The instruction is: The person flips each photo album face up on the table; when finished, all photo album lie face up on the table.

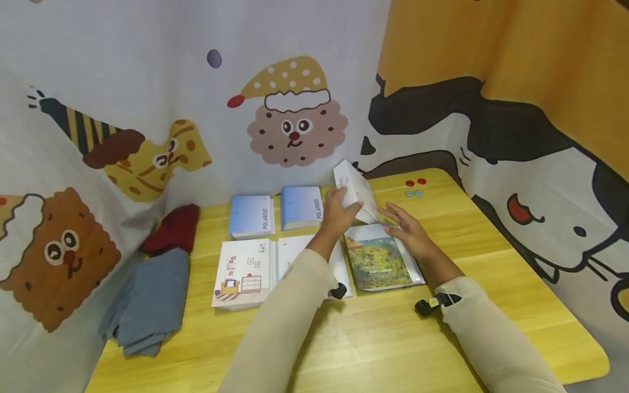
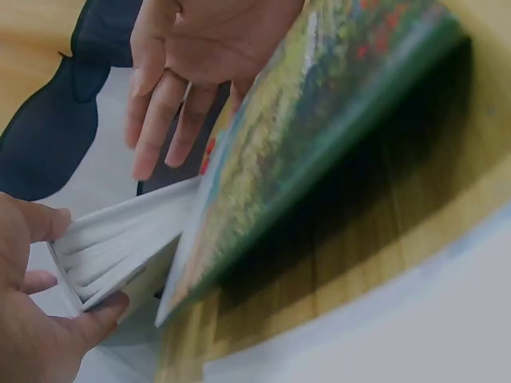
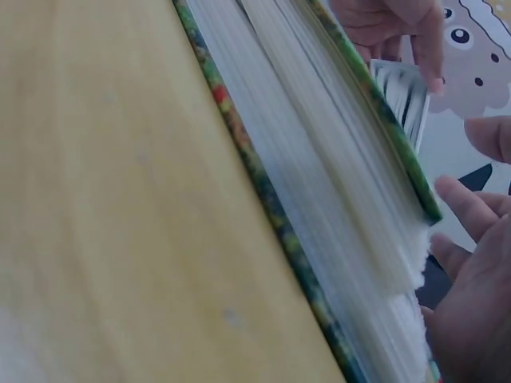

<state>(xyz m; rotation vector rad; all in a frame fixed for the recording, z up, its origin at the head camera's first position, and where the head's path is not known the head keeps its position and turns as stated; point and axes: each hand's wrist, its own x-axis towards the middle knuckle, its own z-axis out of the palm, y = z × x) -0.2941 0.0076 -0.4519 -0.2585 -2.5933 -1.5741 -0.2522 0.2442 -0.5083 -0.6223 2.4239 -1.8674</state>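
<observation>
My left hand (image 1: 340, 212) pinches a small white album (image 1: 355, 191) that is tilted up behind the other books. In the left wrist view, thumb and fingers of that hand (image 2: 48, 295) grip the ends of its page block (image 2: 120, 247). My right hand (image 1: 410, 232), fingers spread and fairly straight, is over the right side of a green landscape-covered photo album (image 1: 378, 262). The right wrist view shows this album's thick page edges (image 3: 319, 159) close beside the right hand (image 3: 479, 263). Whether the right fingers touch either album, I cannot tell.
Two blue Polaroid albums (image 1: 250, 214) stand at the back. An illustrated white album (image 1: 243, 273) and another white one (image 1: 295, 245), partly behind my left arm, lie in front. Folded grey cloth (image 1: 152, 300) and dark red cloth (image 1: 174, 229) are left; red and blue discs (image 1: 410, 183) back right.
</observation>
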